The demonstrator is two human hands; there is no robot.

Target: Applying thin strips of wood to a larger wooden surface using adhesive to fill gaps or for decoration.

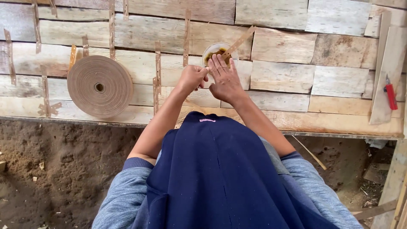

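My left hand (191,79) is closed in a loose fist on the wooden bench, pinching something thin near the fingertips; what it is I cannot make out. My right hand (225,78) lies flat beside it, fingers stretched toward a small white cup (209,51) of brown glue. A thin wooden strip (239,41) leans out of the cup to the upper right. The two hands touch at the fingertips just below the cup.
A large roll of brown veneer tape (100,86) lies flat at the left. Several short tape strips (157,78) stick to the plank bench (330,80). A red-handled cutter (390,94) rests on a board at the right. Bare dirt floor (59,169) lies below.
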